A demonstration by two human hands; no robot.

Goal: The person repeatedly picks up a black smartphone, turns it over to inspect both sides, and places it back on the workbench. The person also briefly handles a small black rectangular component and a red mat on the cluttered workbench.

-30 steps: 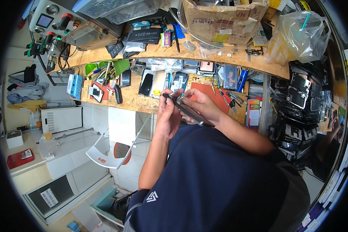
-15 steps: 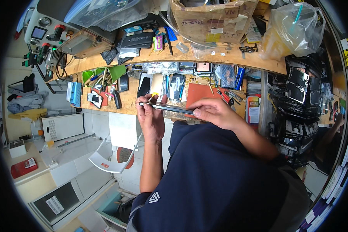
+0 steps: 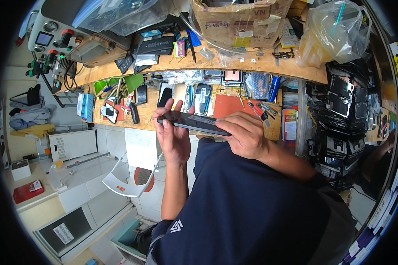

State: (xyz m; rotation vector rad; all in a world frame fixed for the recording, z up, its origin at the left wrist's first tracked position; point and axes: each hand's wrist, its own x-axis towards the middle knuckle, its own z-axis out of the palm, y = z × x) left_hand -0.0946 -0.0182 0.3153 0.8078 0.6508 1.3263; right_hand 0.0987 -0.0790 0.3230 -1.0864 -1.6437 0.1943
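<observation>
A dark smartphone is held up between my two hands over the near edge of the workbench, its broad face partly turned up. A pale printed strip shows on that face. My left hand grips the phone's left end, thumb at the near edge and fingers behind it. At the other end, my right hand closes around the phone with the fingers on top. Behind the phone, an orange-red mat lies on the bench.
Pliers and tweezers lie right of the mat. A green tool holder and a black-handled tool are on the left. A raised wooden shelf carries a cardboard box. Stacked phone parts stand at the right; a white chair is lower left.
The phone has tilted from nearly edge-on, so its broad dark face now shows. My right hand has turned over, its fingers now on top, and sits slightly lower.
</observation>
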